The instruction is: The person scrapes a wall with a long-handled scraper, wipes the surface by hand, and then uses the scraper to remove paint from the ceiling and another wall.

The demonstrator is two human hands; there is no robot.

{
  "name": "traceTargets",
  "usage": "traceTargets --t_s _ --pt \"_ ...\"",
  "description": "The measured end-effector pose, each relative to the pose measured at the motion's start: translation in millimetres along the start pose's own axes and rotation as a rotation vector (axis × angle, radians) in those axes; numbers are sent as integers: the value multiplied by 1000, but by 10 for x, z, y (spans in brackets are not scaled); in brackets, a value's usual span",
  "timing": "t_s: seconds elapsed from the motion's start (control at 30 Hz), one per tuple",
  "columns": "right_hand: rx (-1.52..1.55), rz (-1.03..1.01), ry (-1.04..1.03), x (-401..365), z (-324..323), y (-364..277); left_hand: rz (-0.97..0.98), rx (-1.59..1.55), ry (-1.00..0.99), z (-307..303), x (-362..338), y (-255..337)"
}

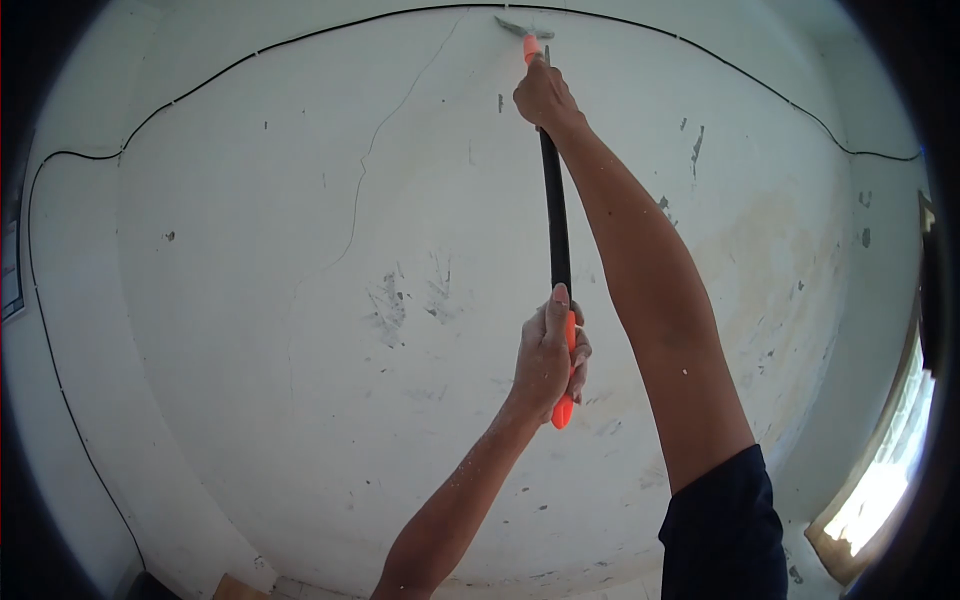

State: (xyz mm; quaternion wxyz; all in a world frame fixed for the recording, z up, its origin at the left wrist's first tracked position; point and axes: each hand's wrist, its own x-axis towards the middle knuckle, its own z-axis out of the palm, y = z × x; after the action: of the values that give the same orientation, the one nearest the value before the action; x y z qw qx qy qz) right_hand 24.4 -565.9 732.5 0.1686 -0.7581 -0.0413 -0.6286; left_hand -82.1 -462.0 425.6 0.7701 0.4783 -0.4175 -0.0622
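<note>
A long-handled scraper with a black shaft and orange parts is raised against the white wall. My left hand is closed around the orange lower grip, thumb lying up along the shaft. Higher up, my right hand grips the shaft just beneath the orange neck, with that arm stretched out. The metal blade is at the top of the wall, a little below the black cable; whether it touches the surface is hard to make out. Pale dust specks both arms.
Grey chipped patches and a thin crack mark the wall. The cable runs along the top and down the left side. A bright window is at the right edge, a dark-framed item at the left. Something brown lies at bottom left.
</note>
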Motion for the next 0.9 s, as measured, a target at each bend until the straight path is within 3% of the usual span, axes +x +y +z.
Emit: traceTargets --t_s 0.13,0.2,0.33,0.4,0.63,0.77,0.9 --pt "-55 -76 75 -172 37 35 11 5 15 -64 -146 -105" --pt "18 49 -53 -510 -22 -2 2 -3 14 -49 -390 -222" --pt "-24 47 -64 -1053 -90 119 -91 -42 65 140 -829 -497" --pt "-18 78 -197 -1337 -206 130 -122 -56 70 304 -1109 -590" --pt "29 110 -314 -2937 5 208 -295 -129 156 56 -2198 -1620" --pt "45 116 -295 -2926 99 109 -302 -103 174 -92 -2201 -1559" --pt "-63 56 -301 -2309 87 -74 -256 -128 114 -73 -1768 -1137"
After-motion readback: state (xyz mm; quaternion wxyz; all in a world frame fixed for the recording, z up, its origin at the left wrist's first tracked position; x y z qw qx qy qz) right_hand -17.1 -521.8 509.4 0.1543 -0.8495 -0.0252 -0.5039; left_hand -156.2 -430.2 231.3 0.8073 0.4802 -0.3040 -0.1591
